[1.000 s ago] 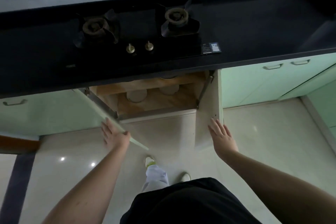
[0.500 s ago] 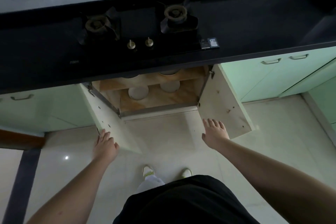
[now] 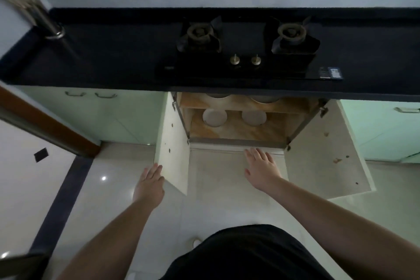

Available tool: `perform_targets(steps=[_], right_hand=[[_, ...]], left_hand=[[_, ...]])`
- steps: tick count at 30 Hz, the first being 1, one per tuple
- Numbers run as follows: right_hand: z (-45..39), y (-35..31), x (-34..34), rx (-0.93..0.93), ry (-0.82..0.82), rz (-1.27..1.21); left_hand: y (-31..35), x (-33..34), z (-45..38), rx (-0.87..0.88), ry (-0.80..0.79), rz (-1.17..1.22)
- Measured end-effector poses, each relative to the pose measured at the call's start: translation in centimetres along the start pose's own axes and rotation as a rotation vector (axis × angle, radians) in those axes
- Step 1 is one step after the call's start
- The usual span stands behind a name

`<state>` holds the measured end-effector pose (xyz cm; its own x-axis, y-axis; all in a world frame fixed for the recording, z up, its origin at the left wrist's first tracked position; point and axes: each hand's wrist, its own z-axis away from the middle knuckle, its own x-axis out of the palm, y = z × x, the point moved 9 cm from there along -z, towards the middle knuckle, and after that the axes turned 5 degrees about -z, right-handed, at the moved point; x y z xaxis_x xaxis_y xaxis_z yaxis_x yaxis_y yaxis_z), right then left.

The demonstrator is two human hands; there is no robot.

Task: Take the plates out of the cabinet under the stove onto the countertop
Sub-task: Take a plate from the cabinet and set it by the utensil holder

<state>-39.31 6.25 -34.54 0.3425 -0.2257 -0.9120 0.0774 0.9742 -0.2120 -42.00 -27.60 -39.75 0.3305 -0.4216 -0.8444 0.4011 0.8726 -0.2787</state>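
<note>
- Countertop (image 3: 113, 57): black, smooth, slightly glossy, long slab against a pale wall.
- Stove (image 3: 247, 52): black glass panel set in the countertop, two round burners with dark pan supports, two small brass-coloured knobs at the front.
- Cabinet (image 3: 238, 129): open under the stove, both doors swung out; inside is marbled tan-orange board with one shelf across.
- Left door (image 3: 173, 143): flat off-white inner face, small dark hinge holes.
- Right door (image 3: 325, 152): same off-white face, a few brownish spots.
- Plates (image 3: 214, 117): two round pale discs, matte, lying flat side by side on the cabinet floor, apart from each other; two more pale rounded rims show on the shelf above, mostly hidden by the countertop edge.
- Left hand (image 3: 148, 183): fingers straight, flat against the outer edge of the left door, gripping nothing.
- Right hand (image 3: 261, 167): palm down, fingers spread and relaxed, in front of the cabinet's lower sill, holding nothing; cannot tell if it touches the sill.
- Floor (image 3: 216, 188): glossy pale tile with a dark strip at left.
- Neighbouring cabinet fronts: mint green, smooth, metal bar handles.
</note>
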Motion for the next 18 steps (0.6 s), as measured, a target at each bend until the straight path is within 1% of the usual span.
perform_targets(steps=[4, 8, 13, 18], right_hand=[[-1.0, -6.4, -0.7, -0.069, 0.073, -0.026], [-1.7, -10.6, -1.3, -0.104, 0.115, -0.002], [-2.1, -12.9, -2.0, -0.111, 0.135, 0.040], [-1.5, -13.8, -1.9, -0.109, 0.137, 0.053]], left_hand=[[-3.4, 0.8, 0.6, -0.001, 0.016, 0.012], [-6.5, 1.8, 1.2, -0.054, 0.012, 0.049], [-8.3, 1.9, 1.4, -0.039, 0.023, 0.090], [-7.9, 2.1, 1.6, 0.025, 0.056, 0.122]])
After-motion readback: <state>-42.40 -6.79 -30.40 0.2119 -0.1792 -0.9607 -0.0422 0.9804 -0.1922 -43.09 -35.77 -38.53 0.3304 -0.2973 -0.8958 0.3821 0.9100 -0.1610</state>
